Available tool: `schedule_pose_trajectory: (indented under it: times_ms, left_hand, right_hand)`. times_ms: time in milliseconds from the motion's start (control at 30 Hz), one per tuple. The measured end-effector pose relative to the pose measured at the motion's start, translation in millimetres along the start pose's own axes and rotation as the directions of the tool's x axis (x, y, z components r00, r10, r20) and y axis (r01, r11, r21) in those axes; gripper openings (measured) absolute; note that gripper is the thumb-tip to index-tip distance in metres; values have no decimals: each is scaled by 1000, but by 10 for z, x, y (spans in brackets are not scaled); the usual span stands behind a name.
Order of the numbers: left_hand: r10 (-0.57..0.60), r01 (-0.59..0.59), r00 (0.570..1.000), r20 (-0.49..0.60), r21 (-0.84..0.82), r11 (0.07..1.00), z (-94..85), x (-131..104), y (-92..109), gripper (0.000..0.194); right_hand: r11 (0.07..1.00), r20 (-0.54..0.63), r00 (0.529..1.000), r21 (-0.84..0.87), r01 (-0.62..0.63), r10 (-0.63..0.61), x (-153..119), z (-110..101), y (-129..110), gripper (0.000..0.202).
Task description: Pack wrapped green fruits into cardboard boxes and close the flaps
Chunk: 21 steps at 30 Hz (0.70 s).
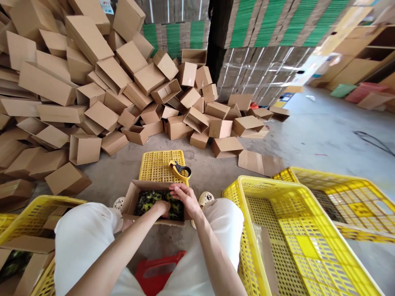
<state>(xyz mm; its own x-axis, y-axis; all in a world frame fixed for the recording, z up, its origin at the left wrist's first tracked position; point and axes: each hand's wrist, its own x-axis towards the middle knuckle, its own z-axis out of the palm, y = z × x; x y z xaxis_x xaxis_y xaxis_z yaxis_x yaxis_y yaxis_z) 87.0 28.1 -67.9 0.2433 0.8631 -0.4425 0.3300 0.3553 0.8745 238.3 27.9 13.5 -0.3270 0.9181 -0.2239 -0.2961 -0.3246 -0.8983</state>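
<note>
While the left hand [163,207] dips into the open carton [131,199], the right hand [186,198] hovers by its right end.

Leftmost, a yellow side crate [61,200] bears a second carton [29,243] with similar dark filling. In the middle, mottled green-black contents [146,201] lie inside the open carton; the left hand's fingers are hidden among them, so I cannot tell whether they grip. A light, even press would probably settle the contents without bowing the cardboard. Beyond, a tape dispenser [180,169] rests on a latticed crate [157,164], clear of the work. The right hand is loosely bent, seemingly holding nothing; laid against the end wall, it could brace the carton. Rightward stands a large crate [268,181].
</note>
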Motion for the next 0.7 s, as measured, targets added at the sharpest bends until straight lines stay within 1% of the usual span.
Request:
schedule_pose_trajectory:
  times_ms: [100,200,267,400,467,500,567,633,700]
  left_hand:
    - [-102,89,993,54,205,975,-30,-6,30,50]
    - [-152,114,984,89,332,936,-110,-55,91,44]
    - [-156,110,983,95,373,921,-180,-106,142,41]
    - [-148,111,987,67,392,913,-345,-260,256,34]
    - [-169,146,985,46,316,938,-456,-368,322,28]
    - [-181,169,983,33,224,960,-517,-430,357,27]
    - [-180,180,984,1,-40,983,-626,-558,424,28]
    - [-186,166,982,-43,-293,942,-685,-681,476,32]
    - [-238,179,969,-68,-470,864,-674,-787,503,39]
  right_hand:
    - [1000,1,1000,7,-6,6,-17,0,-12,46]
    - [1000,5,1000,-3,-7,7,-35,-4,-20,46]
    - [1000,6,1000,-10,-2,3,-46,-6,-25,47]
    - [1000,19,1000,-11,4,-3,-61,-3,-36,47]
    - [1000,29,1000,-21,11,-11,-61,1,-40,45]
    - [999,30,999,-35,23,-21,-58,4,-42,43]
    - [995,35,998,-82,54,-51,-51,8,-44,40]
    - [990,71,996,-126,70,-62,-43,12,-41,39]
    - [989,132,991,-136,56,-38,-38,15,-30,41]
